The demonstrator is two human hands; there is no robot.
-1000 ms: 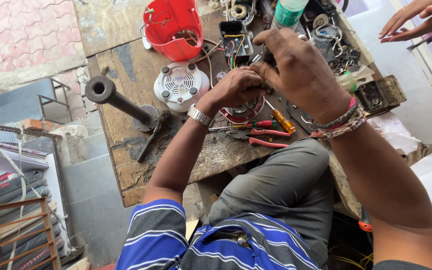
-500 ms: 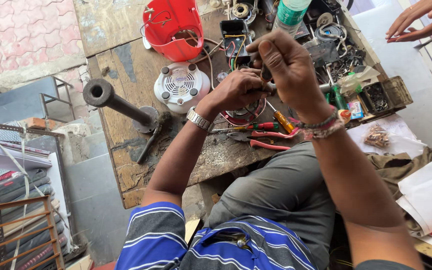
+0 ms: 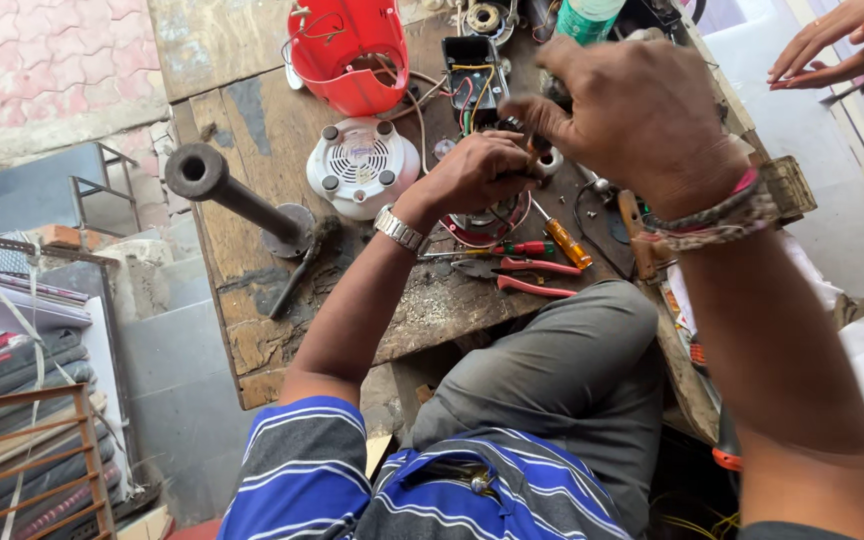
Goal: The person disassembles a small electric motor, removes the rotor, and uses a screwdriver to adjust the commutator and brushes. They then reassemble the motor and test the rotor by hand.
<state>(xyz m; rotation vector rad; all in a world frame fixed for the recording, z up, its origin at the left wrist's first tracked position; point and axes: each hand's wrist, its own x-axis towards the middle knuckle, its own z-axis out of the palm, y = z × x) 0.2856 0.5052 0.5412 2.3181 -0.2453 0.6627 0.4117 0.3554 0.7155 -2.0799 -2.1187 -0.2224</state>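
While the left hand [image 3: 477,172] is clamping down on a small motor part [image 3: 487,215] ringed with red wire, its fingers are closing tight over the top, so only the lower rim is showing. At about two o'clock from it, the right hand [image 3: 637,115] is pinching a thin tool [image 3: 530,150] between thumb and fingertips, the tip meeting the part; the tool's kind is too hidden to tell. Judging by its metal and windings, the part is likely handling as stiff and fairly heavy for its size, with fine wires that could snap, so the solid rim is looking like the safest place to hold. It is sitting mid-bench [image 3: 252,330]. At five o'clock an orange screwdriver [image 3: 564,240] and red pliers [image 3: 527,278] are lying. At nine o'clock a white vented cover [image 3: 360,165] is resting, with a red housing [image 3: 352,45] at eleven.
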